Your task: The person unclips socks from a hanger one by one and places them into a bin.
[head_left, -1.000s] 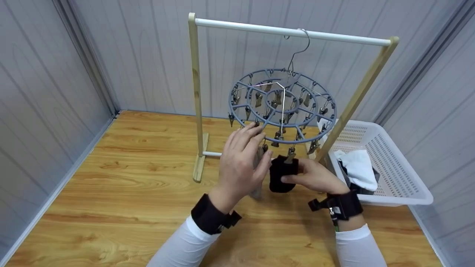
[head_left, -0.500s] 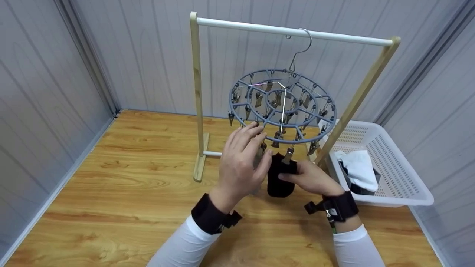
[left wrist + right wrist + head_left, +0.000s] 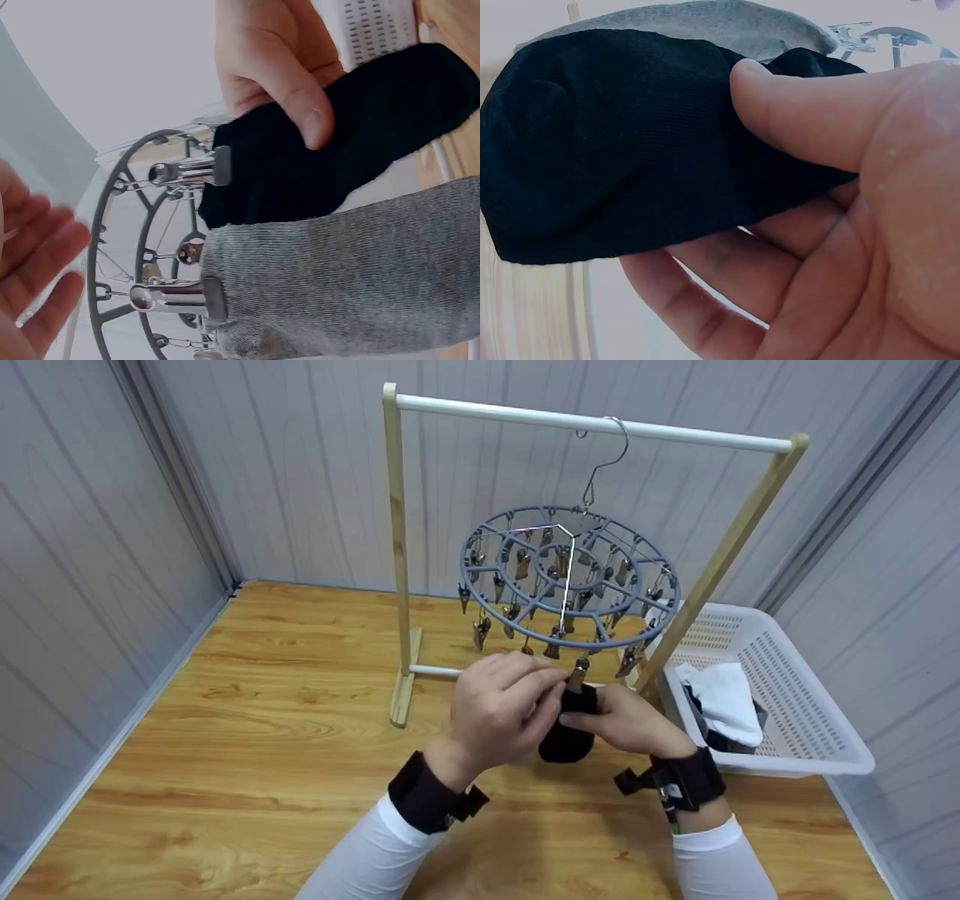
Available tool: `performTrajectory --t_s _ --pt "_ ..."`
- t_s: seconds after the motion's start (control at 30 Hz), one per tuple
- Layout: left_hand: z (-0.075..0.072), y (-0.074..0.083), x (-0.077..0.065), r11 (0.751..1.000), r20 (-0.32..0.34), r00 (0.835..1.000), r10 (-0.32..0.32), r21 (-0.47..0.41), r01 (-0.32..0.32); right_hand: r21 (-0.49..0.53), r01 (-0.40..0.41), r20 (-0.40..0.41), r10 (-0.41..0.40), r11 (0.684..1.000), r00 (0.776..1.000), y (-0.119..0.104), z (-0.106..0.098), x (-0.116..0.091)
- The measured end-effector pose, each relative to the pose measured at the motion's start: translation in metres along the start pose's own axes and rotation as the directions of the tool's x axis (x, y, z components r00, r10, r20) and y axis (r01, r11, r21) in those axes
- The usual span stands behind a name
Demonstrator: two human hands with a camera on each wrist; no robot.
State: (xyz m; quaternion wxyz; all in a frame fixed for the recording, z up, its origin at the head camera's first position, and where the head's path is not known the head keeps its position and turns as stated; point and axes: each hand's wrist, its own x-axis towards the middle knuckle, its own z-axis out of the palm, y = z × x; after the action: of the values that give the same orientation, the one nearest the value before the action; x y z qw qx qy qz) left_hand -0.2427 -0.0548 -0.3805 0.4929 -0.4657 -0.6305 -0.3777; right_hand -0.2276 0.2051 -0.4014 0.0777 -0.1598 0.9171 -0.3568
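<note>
A black sock (image 3: 568, 741) hangs from a metal clip (image 3: 578, 675) at the near rim of a round grey clip hanger (image 3: 544, 631). My right hand (image 3: 634, 720) pinches this sock below its cuff, thumb (image 3: 795, 105) on one face and fingers behind. Beside it a grey sock (image 3: 352, 277) hangs from another clip (image 3: 176, 296); in the head view my left hand hides it. My left hand (image 3: 502, 709) is bent near the black sock's clip, overlapping the cuff in the head view. In the left wrist view its loosely bent fingers (image 3: 45, 255) stand apart from both clips, holding nothing.
The hanger hooks over the white bar (image 3: 510, 412) of a wooden-legged rack (image 3: 397, 547). Several other clips dangle around its rings. To the right, a white perforated basket (image 3: 817, 701) holds a white cloth item (image 3: 724, 701) and darker ones. Panel walls enclose the wooden tabletop (image 3: 300, 675).
My left fingers have bent inward and moved right and down toward the black sock's clip. My right hand has shifted slightly left with the sock, which now hangs a little lower.
</note>
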Motion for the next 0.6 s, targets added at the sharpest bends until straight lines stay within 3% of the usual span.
performTrajectory --t_s 0.07,0.23,0.6 --pt "0.001 -0.001 -0.003 1.000 0.053 0.999 -0.005 -0.011 0.006 -0.003 -0.008 0.004 0.008 1.000 1.000 -0.002 0.001 0.000" --pt "0.005 0.000 -0.008 0.994 0.140 0.984 -0.108 -0.001 0.109 -0.034 0.003 0.004 -0.003 0.999 1.000 -0.006 0.003 0.000" --pt "0.013 0.001 -0.014 0.958 0.259 0.926 -0.277 -0.003 0.287 -0.052 0.103 0.024 -0.102 0.993 0.995 -0.020 0.009 -0.001"
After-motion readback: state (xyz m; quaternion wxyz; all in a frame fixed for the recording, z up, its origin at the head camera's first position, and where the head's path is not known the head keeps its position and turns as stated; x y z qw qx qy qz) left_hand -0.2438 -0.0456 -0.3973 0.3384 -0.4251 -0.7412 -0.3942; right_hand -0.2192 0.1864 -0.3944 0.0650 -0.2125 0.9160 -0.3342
